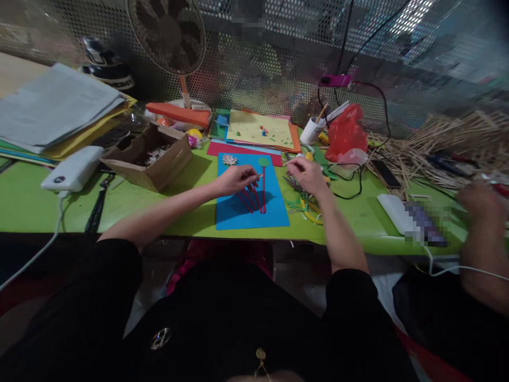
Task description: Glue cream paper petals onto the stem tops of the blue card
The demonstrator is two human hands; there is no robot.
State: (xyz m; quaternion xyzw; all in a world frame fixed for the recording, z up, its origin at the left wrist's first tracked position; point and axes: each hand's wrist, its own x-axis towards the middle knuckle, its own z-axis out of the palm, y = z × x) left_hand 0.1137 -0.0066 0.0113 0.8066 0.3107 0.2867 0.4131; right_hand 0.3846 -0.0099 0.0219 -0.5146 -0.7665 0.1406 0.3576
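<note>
A blue paper sheet (248, 204) lies on the green table (35, 201) in front of me, with red strips (256, 197) glued on like stems, a green paper circle (263, 162) and a pale paper flower (229, 159) near its top. My left hand (235, 179) rests on the sheet with fingers pinched on a thin stick-like tool whose tip points at the red strips. My right hand (305, 175) hovers to the right of the sheet over scissors and paper scraps (302, 199), fingers curled together; what they hold, if anything, is hidden.
A cardboard box (149, 155) and a white power bank (73, 168) stand at left, stacked papers (55, 106) behind. Coloured sheets (260, 130), a cup (310, 131) and a red bag (345, 132) are at the back. Another person's hand (479, 201) works at right near sticks (449, 140).
</note>
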